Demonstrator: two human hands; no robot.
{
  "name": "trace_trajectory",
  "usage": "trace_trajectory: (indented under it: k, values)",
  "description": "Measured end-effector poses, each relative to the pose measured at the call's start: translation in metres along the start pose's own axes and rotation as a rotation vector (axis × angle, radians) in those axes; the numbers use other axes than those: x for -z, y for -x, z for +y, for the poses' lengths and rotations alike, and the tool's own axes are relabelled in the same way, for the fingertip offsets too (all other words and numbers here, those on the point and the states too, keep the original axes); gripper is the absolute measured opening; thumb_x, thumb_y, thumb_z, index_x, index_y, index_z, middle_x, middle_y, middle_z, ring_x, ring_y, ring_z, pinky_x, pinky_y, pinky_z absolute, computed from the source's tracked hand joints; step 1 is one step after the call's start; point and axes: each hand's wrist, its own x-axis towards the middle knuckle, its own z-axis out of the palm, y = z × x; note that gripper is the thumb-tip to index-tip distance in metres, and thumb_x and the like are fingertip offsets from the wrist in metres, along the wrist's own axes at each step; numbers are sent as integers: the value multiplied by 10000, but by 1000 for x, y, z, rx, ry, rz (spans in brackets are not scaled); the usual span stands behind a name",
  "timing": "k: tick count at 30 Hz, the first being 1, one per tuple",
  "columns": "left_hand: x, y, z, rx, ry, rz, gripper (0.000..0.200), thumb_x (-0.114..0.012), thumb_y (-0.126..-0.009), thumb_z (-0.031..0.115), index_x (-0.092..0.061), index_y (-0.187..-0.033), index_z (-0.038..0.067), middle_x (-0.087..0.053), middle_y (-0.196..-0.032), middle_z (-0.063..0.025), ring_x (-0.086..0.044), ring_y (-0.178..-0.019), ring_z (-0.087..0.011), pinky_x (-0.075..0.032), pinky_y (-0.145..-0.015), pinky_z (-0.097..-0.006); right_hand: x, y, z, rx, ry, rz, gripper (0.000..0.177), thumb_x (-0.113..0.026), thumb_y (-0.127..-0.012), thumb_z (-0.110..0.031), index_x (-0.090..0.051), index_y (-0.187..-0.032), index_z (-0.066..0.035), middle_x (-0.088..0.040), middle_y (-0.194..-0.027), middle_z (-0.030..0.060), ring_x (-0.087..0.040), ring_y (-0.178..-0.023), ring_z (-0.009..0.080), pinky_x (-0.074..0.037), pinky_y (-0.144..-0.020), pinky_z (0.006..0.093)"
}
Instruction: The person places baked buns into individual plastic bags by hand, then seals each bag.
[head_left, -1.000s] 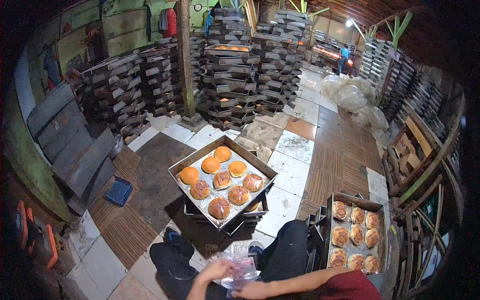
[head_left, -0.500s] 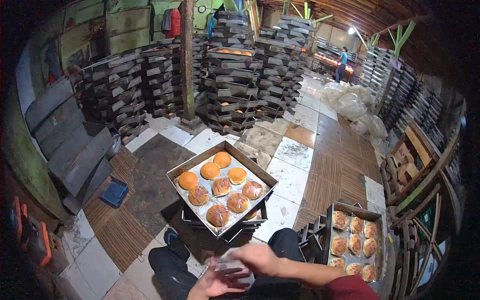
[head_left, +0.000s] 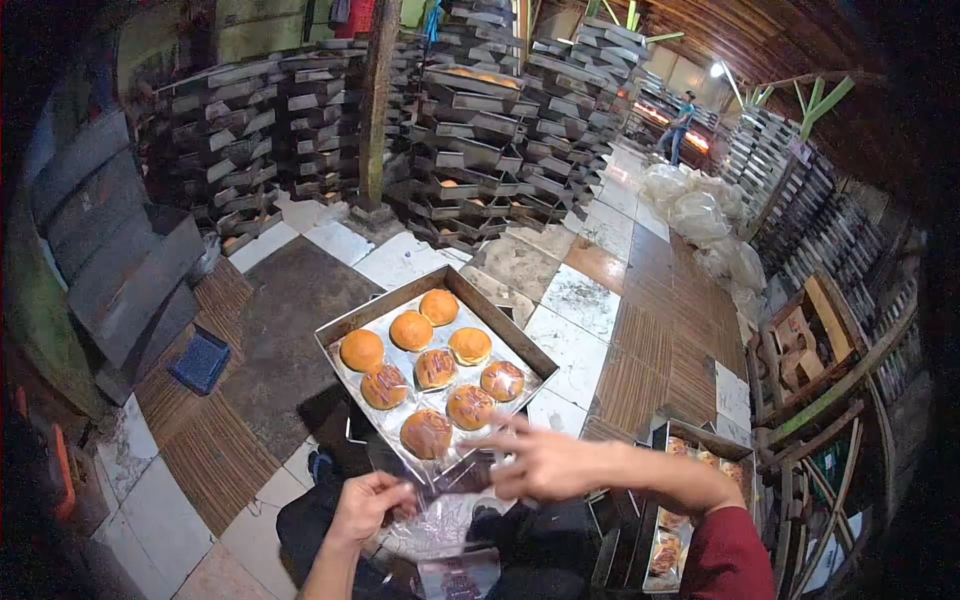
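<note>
A metal tray [head_left: 333, 350] of round buns stands in front of me on other trays. Some buns are plain, like the one at its left [head_left: 361, 350]; others, nearer me, have dark stripes and shiny clear wrapping, like the front one [head_left: 426, 434]. My left hand [head_left: 370, 508] pinches the edge of a clear plastic bag [head_left: 435, 525] below the tray's near corner. Over that corner is my right hand [head_left: 545, 458], fingers spread beside the front wrapped bun; no object shows in it. Printed packaging [head_left: 458, 577] lies low, at my lap.
A second tray [head_left: 745, 450] of wrapped buns is at the right, partly behind my right arm. A blue basket [head_left: 200, 361] sits on the floor at left. Tall stacks of trays [head_left: 470, 150] and a wooden post [head_left: 376, 120] rise behind. A person [head_left: 677, 130] is far back.
My hands have moved apart. The right one has gone up to the tray and its fingers have spread; the left has shifted left. The view has tilted, and the distant person's pose has changed.
</note>
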Motion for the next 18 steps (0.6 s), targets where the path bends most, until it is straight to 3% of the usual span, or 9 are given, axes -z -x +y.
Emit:
trace_trajectory:
  k: [3,4,6,8,10,12,13,15,18]
  values:
    - [10,-37,-15,-186,116,333,258,-599,-851,155,-477,-635,83,-478,-538,13,-417,-433,-59,-323,-383,-213,12,-1,65,-98,255,635,30,-595,-661,-58,-580,-685,-68,-609,-988,90,-468,-1125,323,-307,-985,497]
    - [12,-50,-14,-205,198,415,331,-583,-869,241,-403,-616,127,-349,-501,55,-293,-407,-39,-211,-356,-209,8,-2,86,-313,272,753,74,-592,-659,-23,-595,-728,-49,-611,-975,109,-517,-1065,317,-362,-951,461]
    - [36,-75,-37,-124,442,508,333,-536,-890,321,-427,-646,121,-356,-511,40,-321,-423,-62,-246,-387,-215,-23,-21,132,-755,-181,1201,156,-541,-827,-49,-593,-964,7,-613,-972,151,-580,-954,245,-432,-866,321]
    - [58,-80,-53,-92,717,499,328,-514,-896,327,-436,-665,107,-383,-567,19,-336,-478,-82,-274,-435,-227,-75,-22,190,-965,-544,939,244,-515,-887,-142,-566,-1049,34,-626,-998,147,-590,-935,191,-448,-817,296]
    - [67,-84,-52,-152,860,495,266,-517,-897,284,-479,-733,77,-416,-624,-1,-353,-519,-104,-304,-481,-245,-160,11,268,-1140,-373,476,392,-530,-863,-302,-574,-1034,48,-634,-907,212,-619,-880,286,-466,-776,355]
    - [66,-93,-42,-253,818,520,207,-540,-886,242,-505,-790,61,-460,-658,-17,-394,-544,-116,-338,-513,-263,-222,37,329,-1237,-266,483,362,-525,-853,-287,-575,-991,44,-623,-877,244,-620,-845,339,-470,-744,397]
    - [64,-94,-38,-287,766,561,179,-558,-875,220,-516,-820,55,-481,-671,-26,-416,-555,-121,-354,-527,-272,-194,9,308,-1372,-353,474,375,-515,-854,-312,-576,-955,43,-610,-870,267,-610,-854,368,-471,-733,419]
    - [62,-95,-33,-258,762,559,171,-613,-837,194,-535,-877,47,-527,-708,-47,-472,-584,-130,-379,-529,-275,-249,29,362,-1426,-69,456,519,-507,-842,-438,-571,-948,66,-609,-873,274,-597,-879,396,-462,-758,438]
    - [65,-96,-39,-281,804,503,98,-575,-865,150,-545,-900,63,-553,-729,-38,-501,-599,-113,-388,-519,-245,-265,9,377,-1469,-100,529,623,-534,-797,-523,-575,-899,90,-610,-866,281,-599,-868,402,-470,-749,429]
